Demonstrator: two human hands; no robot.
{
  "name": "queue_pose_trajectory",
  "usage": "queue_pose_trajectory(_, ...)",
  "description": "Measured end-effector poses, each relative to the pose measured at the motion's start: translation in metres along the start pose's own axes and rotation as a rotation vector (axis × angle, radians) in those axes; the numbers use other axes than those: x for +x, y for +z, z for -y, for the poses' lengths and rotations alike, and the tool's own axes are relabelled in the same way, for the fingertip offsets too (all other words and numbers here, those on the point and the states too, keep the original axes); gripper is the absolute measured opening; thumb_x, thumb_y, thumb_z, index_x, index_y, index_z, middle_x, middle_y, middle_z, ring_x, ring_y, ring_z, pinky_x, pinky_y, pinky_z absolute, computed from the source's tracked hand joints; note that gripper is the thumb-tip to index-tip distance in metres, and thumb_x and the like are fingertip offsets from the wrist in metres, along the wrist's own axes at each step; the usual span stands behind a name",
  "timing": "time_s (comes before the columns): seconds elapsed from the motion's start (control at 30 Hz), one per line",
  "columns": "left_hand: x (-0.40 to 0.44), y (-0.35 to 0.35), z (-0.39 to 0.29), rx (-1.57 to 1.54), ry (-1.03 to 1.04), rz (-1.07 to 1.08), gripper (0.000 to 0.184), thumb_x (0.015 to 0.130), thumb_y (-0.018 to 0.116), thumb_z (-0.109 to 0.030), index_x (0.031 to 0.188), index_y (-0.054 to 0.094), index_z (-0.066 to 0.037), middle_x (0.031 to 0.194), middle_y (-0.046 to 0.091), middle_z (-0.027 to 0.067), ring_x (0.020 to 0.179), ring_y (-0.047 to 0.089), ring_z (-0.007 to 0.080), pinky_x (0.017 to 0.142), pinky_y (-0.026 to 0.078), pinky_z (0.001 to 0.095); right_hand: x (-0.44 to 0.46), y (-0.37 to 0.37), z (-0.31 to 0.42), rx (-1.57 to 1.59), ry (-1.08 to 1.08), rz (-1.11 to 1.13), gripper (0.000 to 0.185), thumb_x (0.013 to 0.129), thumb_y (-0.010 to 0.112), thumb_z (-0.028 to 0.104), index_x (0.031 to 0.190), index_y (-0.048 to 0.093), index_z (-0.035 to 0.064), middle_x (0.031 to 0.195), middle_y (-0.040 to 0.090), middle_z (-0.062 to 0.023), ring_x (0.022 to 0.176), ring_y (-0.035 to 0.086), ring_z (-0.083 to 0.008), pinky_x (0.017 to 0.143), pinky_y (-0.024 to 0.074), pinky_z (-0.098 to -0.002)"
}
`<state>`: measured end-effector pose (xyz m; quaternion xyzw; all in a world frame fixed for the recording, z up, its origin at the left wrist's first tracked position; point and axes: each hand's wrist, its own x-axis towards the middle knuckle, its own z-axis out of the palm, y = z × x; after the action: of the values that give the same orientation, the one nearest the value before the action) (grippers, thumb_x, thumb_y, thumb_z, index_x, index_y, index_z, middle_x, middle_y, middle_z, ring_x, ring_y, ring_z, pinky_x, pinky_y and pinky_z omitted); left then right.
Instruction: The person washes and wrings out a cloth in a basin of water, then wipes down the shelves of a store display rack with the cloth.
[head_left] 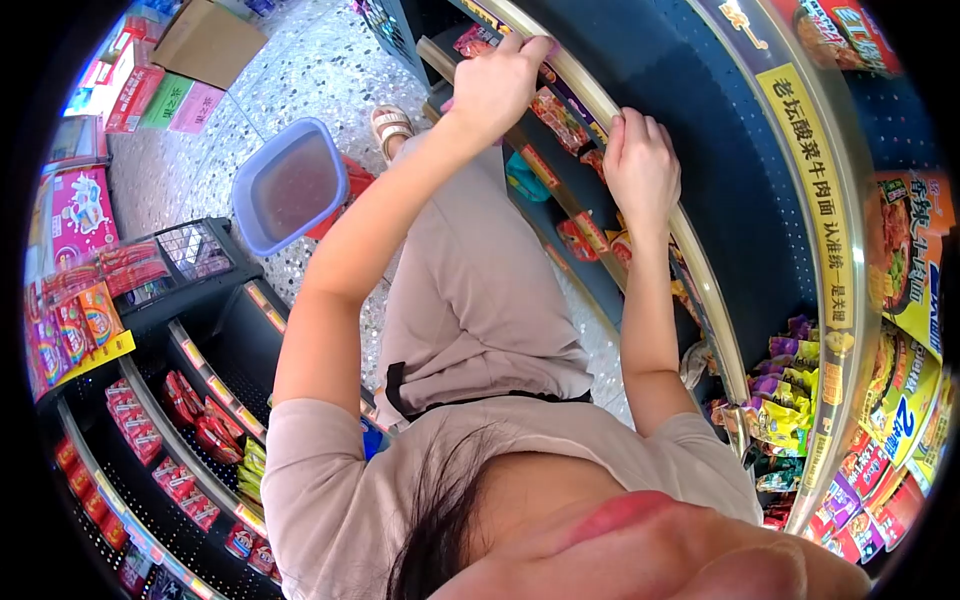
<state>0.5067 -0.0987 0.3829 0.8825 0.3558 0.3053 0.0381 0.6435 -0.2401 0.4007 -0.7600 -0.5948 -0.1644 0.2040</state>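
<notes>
My left hand [497,85] is closed at the far part of a shelf's front rail [585,75], with its fingers curled over the edge. Small pink patches show by its fingers; I cannot make out what they are. Nearer to me, my right hand [642,172] grips the same rail from above, fingers bent over it. Behind the rail stretches the dark perforated shelf board [745,200]. Below it, packaged snacks [560,120] sit on lower tiers, partly hidden by my arms and the rail.
A blue basin [262,215] of murky liquid stands on the speckled floor at left, beside something red [357,178]. Cartons [205,45] lie farther back. Another rack [180,350] with packets is at lower left. Bagged snacks [785,400] and instant noodles [905,390] fill the right side.
</notes>
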Motion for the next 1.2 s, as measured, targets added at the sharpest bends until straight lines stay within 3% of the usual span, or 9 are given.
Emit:
queue_pose_trajectory(0.27, 0.022, -0.004, 0.033, 0.163, 0.005, -0.084, 0.025, 0.083, 0.052, -0.012, 0.106, 0.060, -0.017, 0.085, 0.064, 0.0092, 0.066, 0.065, 0.0307, 0.053, 0.053, 0.0394, 0.001, -0.001, 0.001, 0.002, 0.014, 0.019, 0.018, 0.091, 0.051, 0.019, 0.085, 0.059, 0.0038, 0.076, 0.059, -0.0122, 0.075, 0.061, -0.0287, 0.064, 0.0529, -0.0387)
queue_pose_trajectory(0.3, 0.028, -0.008, 0.036, 0.167, -0.021, -0.036, 0.024, 0.083, 0.051, -0.011, 0.105, 0.060, -0.016, 0.086, 0.064, 0.0113, 0.068, 0.065, 0.0325, 0.056, 0.053, 0.0412, 0.001, -0.001, 0.001, 0.003, 0.018, 0.021, 0.018, 0.091, 0.051, 0.019, 0.085, 0.059, 0.0038, 0.076, 0.059, -0.0122, 0.075, 0.061, -0.0287, 0.064, 0.0530, -0.0386)
queue_pose_trajectory(0.33, 0.035, -0.023, 0.030, 0.025, -0.110, -0.012, 0.022, 0.079, 0.053, -0.009, 0.099, 0.061, -0.006, 0.085, 0.061, 0.0183, 0.071, 0.064, 0.0356, 0.060, 0.052, 0.0441, 0.001, -0.001, 0.001, 0.000, 0.018, 0.022, 0.018, 0.091, 0.051, 0.019, 0.085, 0.059, 0.0039, 0.076, 0.059, -0.0121, 0.075, 0.061, -0.0286, 0.064, 0.0531, -0.0384)
queue_pose_trajectory(0.5, 0.048, -0.017, 0.058, 0.093, -0.094, -0.021, 0.023, 0.080, 0.049, -0.005, 0.102, 0.058, -0.005, 0.089, 0.061, 0.0194, 0.072, 0.064, 0.0363, 0.060, 0.051, 0.0444, 0.000, 0.000, 0.000, -0.011, 0.000, -0.015, 0.018, 0.091, 0.051, 0.019, 0.083, 0.058, 0.0042, 0.075, 0.059, -0.0119, 0.075, 0.061, -0.0281, 0.064, 0.0534, -0.0374)
queue_pose_trajectory(0.8, 0.038, -0.017, 0.047, 0.012, -0.108, -0.044, 0.026, 0.080, 0.047, -0.005, 0.105, 0.055, -0.004, 0.094, 0.060, 0.0216, 0.079, 0.063, 0.0390, 0.066, 0.051, 0.0468, -0.001, -0.002, 0.002, -0.014, -0.002, -0.029, 0.019, 0.090, 0.052, 0.019, 0.078, 0.057, 0.0048, 0.074, 0.059, -0.0120, 0.075, 0.062, -0.0285, 0.064, 0.0533, -0.0374)
queue_pose_trajectory(0.83, 0.035, -0.021, 0.041, -0.021, -0.127, -0.008, 0.020, 0.085, 0.047, -0.004, 0.103, 0.055, -0.003, 0.092, 0.060, 0.0211, 0.082, 0.062, 0.0382, 0.069, 0.050, 0.0445, -0.001, -0.001, 0.003, -0.017, 0.002, -0.031, 0.019, 0.090, 0.052, 0.019, 0.078, 0.057, 0.0047, 0.074, 0.059, -0.0121, 0.075, 0.062, -0.0286, 0.064, 0.0533, -0.0377)
queue_pose_trajectory(0.87, 0.030, 0.004, 0.052, 0.110, -0.062, -0.039, 0.025, 0.082, 0.050, -0.010, 0.105, 0.059, -0.014, 0.088, 0.063, 0.0138, 0.071, 0.065, 0.0343, 0.059, 0.053, 0.0430, -0.001, 0.000, 0.002, -0.020, 0.005, -0.030, 0.019, 0.090, 0.052, 0.019, 0.078, 0.057, 0.0047, 0.074, 0.059, -0.0123, 0.075, 0.062, -0.0287, 0.064, 0.0532, -0.0381)
queue_pose_trajectory(1.0, 0.007, -0.008, 0.010, -0.035, -0.019, -0.042, 0.028, 0.082, 0.048, -0.006, 0.108, 0.057, -0.011, 0.094, 0.062, 0.0151, 0.073, 0.065, 0.0356, 0.062, 0.054, 0.0430, -0.001, -0.002, 0.004, -0.014, 0.006, -0.028, 0.020, 0.090, 0.052, 0.019, 0.078, 0.057, 0.0046, 0.075, 0.060, -0.0125, 0.076, 0.062, -0.0293, 0.064, 0.0530, -0.0397)
queue_pose_trajectory(1.2, -0.011, -0.002, -0.016, -0.221, -0.114, -0.031, 0.030, 0.080, 0.057, -0.007, 0.110, 0.056, -0.009, 0.095, 0.062, 0.0145, 0.080, 0.064, 0.0362, 0.067, 0.053, 0.0437, 0.000, -0.003, 0.005, -0.034, -0.002, -0.004, 0.020, 0.090, 0.051, 0.019, 0.079, 0.057, 0.0043, 0.076, 0.061, -0.0134, 0.076, 0.062, -0.0302, 0.065, 0.0529, -0.0399)
